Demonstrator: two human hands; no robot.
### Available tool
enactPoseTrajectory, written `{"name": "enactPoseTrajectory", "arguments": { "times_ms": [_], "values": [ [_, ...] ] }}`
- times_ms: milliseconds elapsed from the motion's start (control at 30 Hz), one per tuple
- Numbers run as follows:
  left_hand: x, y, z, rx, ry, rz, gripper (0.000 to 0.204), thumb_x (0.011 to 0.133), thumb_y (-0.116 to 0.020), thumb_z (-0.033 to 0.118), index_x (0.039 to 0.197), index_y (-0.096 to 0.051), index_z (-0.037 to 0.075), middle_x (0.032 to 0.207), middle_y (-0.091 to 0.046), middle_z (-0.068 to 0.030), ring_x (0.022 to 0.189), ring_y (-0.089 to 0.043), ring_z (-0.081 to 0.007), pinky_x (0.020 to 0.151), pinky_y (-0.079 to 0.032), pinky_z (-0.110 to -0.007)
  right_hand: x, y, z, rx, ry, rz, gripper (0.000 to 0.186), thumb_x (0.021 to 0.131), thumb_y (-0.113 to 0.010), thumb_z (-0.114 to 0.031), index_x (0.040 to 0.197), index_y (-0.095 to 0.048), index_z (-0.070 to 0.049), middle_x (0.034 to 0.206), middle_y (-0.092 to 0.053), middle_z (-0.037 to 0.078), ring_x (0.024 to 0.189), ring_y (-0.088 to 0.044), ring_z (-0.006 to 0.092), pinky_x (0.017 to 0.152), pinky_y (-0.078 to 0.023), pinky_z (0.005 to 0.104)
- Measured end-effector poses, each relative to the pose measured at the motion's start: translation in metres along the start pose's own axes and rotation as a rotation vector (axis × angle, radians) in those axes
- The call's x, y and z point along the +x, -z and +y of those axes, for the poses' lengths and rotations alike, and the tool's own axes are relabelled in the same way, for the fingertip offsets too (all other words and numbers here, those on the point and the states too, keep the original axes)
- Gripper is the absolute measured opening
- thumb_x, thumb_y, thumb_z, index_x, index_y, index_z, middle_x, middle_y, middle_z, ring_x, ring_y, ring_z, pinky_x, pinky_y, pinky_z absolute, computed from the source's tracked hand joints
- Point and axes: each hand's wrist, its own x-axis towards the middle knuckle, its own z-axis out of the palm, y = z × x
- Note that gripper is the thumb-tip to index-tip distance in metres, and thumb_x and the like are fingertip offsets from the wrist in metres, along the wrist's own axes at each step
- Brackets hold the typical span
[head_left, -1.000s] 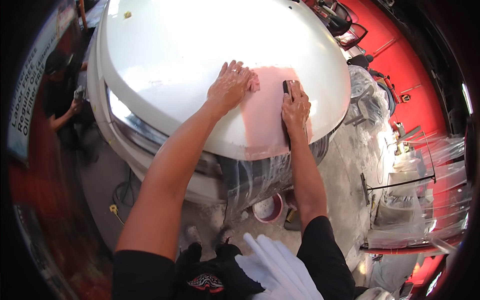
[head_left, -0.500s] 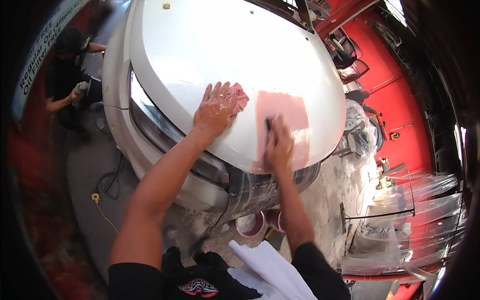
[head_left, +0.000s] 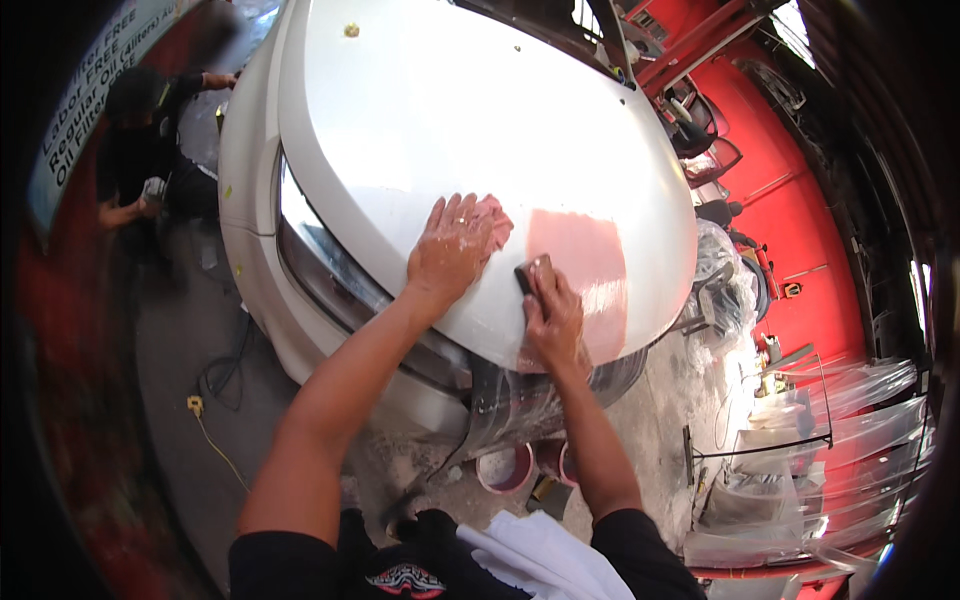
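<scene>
At the far left, a pale printed banner hangs at a slant, and a co-worker in dark clothes and a dark cap is low beside a white car, one arm stretched toward it. Below them, a yellow connector on a thin cord lies on the grey floor.

The car's headlight curves along the edge of its broad white hood, which fills the middle of my view. Resting on the hood is the person's left hand, nearly flat, fingers extended. A crumpled pink cloth sits against its thumb side; the thumb is hidden, so I cannot tell whether the hand grips it.

Under the front of the hood hangs a plastic sheet, with a bucket on the floor below. Farther right, the right hand is curled closed around a dark block, index finger along its top. The block is at the left edge of a squarish pink patch on the hood. A white cloth drapes at the person's front.

At the right, plastic-covered panels stand near a bright red surface.
</scene>
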Motion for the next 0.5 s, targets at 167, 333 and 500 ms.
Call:
{"name": "enactPoseTrajectory", "arguments": {
  "times_ms": [167, 333, 500],
  "values": [
    [0.002, -0.016, 0.018, -0.037, -0.011, 0.041, 0.046, 0.101, -0.067, 0.03, 0.144, -0.064, 0.011, 0.151, -0.059, -0.0223, 0.143, -0.055, -0.0402, 0.126, -0.038, -0.052, 0.102, 0.014, 0.028, 0.135, -0.157, -0.041, 0.047, 0.102, -0.063, -0.017, 0.148, -0.065, -0.018, 0.143, -0.067, 0.015, 0.117, -0.067, 0.0428, 0.105, -0.053, 0.0503],
    [0.004, -0.005, -0.005, 0.002, 0.005, 0.049, 0.045, 0.102, -0.066, 0.029, 0.143, -0.066, 0.012, 0.154, -0.057, -0.0227, 0.143, -0.055, -0.0393, 0.126, -0.039, -0.052, 0.005, -0.001, -0.006, -0.018, -0.049, -0.033, 0.052, 0.095, -0.071, -0.011, 0.145, -0.069, -0.025, 0.149, -0.063, 0.016, 0.127, -0.063, 0.0404, 0.108, -0.05, 0.05],
    [0.006, -0.015, 0.02, -0.043, -0.016, 0.073, 0.043, 0.102, -0.066, 0.029, 0.142, -0.067, 0.011, 0.153, -0.058, -0.0229, 0.141, -0.057, -0.039, 0.125, -0.039, -0.051, 0.104, 0.004, 0.048, -0.052, -0.07, 0.032, 0.052, 0.099, -0.065, -0.017, 0.151, -0.059, -0.02, 0.126, -0.071, 0.019, 0.108, -0.067, 0.0452, 0.095, -0.053, 0.0552]
  ]
}}
